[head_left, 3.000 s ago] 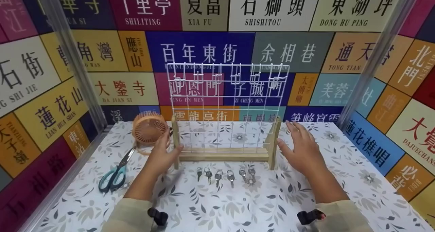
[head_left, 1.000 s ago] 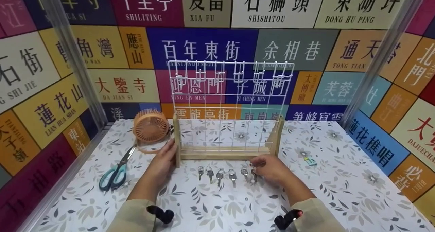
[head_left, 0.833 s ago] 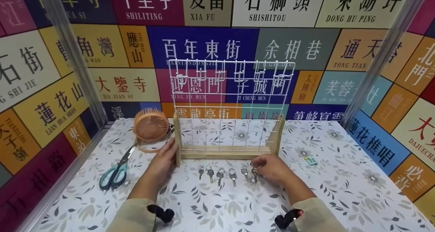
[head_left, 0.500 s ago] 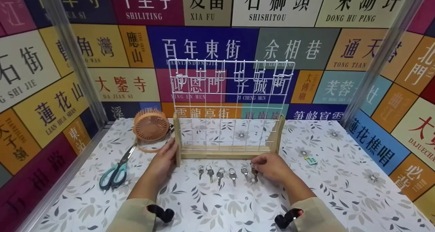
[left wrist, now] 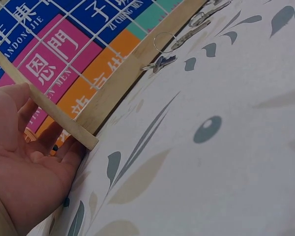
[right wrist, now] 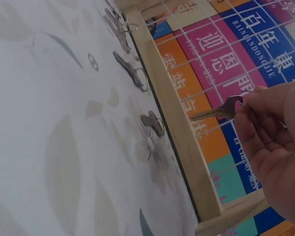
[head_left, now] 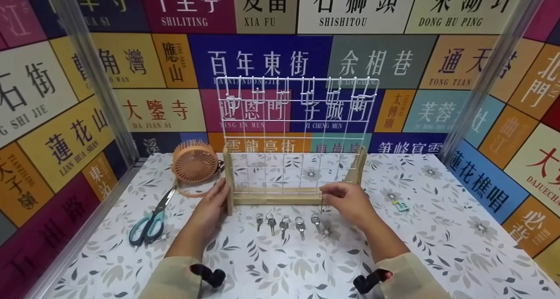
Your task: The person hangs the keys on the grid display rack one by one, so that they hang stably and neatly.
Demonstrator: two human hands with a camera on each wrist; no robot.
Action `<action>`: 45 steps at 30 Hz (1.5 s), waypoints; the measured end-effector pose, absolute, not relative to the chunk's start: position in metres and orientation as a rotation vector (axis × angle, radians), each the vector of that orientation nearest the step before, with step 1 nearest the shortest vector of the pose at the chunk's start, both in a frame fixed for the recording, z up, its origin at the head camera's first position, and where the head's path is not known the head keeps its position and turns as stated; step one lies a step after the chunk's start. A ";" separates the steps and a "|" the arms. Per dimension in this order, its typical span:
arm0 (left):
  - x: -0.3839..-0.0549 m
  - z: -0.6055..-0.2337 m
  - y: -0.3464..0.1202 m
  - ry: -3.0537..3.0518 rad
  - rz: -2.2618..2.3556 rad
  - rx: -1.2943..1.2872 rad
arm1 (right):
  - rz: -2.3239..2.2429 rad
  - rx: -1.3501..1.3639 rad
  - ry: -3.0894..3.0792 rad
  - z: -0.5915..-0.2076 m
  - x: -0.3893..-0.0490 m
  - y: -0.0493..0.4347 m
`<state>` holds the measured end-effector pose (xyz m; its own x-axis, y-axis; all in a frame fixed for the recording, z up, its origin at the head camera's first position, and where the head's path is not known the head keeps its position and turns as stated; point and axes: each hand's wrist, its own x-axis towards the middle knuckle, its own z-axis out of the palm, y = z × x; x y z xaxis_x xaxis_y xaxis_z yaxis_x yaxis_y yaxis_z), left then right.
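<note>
A white wire grid rack [head_left: 297, 121] with a wooden base stands upright, several white hooks hanging along its top. My left hand [head_left: 210, 205] holds the rack's left wooden post [left wrist: 59, 115], thumb on one side and fingers reaching behind. Between thumb and fingertips, my right hand [head_left: 350, 202] pinches the ring of a key [right wrist: 219, 112], which hangs in the air before the base bar [head_left: 280, 199]. Several more keys [head_left: 284, 226] with rings lie in a row on the table in front of the rack.
An orange fan [head_left: 194, 163] stands left of the rack. Scissors [head_left: 151, 222] with teal-and-black handles lie nearer on the left. A small cyan-and-yellow item [head_left: 400, 205] lies on the floral-covered table [head_left: 297, 268] at right. Sign-patterned walls [head_left: 262, 58] enclose the back and sides.
My right hand has gone from beside the right post to the rightmost key, pinched it and raised it off the table towards the rack. My left hand has stayed at the left post.
</note>
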<state>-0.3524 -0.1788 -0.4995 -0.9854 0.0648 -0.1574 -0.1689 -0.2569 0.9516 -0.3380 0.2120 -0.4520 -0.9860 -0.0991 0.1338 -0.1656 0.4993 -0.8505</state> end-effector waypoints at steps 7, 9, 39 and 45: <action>-0.353 -0.502 -0.181 1.935 2.301 -0.093 | 1.868 0.224 -2.464 -0.424 -0.321 0.185; -0.354 -0.503 -0.182 1.968 2.278 -0.074 | 1.921 0.237 -2.414 -0.416 -0.319 0.176; -0.354 -0.498 -0.184 1.973 2.280 -0.102 | 2.308 0.607 -1.919 -0.275 -0.333 0.040; -0.355 -0.500 -0.182 1.932 2.298 -0.102 | 2.347 0.665 -1.835 -0.251 -0.332 0.022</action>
